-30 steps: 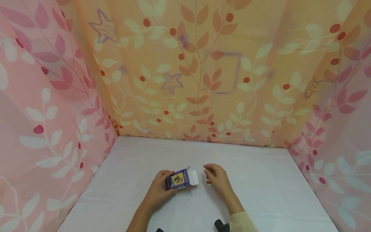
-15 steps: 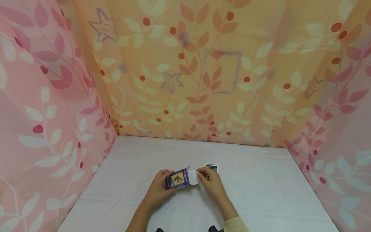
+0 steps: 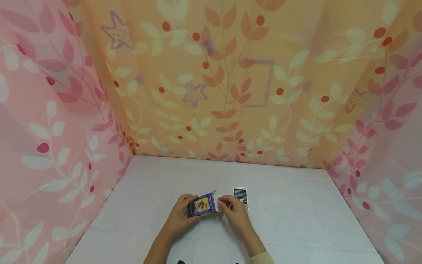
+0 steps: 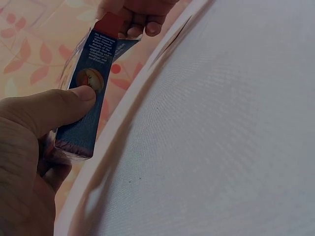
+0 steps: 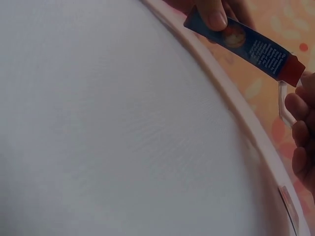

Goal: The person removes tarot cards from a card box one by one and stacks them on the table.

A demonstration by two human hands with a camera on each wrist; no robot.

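In the head view my left hand (image 3: 179, 216) grips a small purple card box (image 3: 202, 205) with a yellow picture, its flap end pointing right. The left wrist view shows my thumb lying along the box's dark blue narrow side (image 4: 96, 69), which has white print and a round picture. At the flap end, my right hand (image 3: 235, 212) pinches the white end flap with thumb and forefinger, covering most of it. A red side tab (image 5: 291, 71) sticks out beside these fingers in the right wrist view. A deck of cards (image 3: 240, 194) lies just behind the right hand, partly hidden by it.
A white cloth-covered table (image 3: 296, 212) lies under the hands. Floral curtains surround it, with an orange one (image 3: 217, 73) at the back and pink ones (image 3: 49, 128) on the sides.
My right hand has moved left from the deck of cards to the box's flap, uncovering more of the deck. The flap now shows less. The left hand keeps its grip and place.
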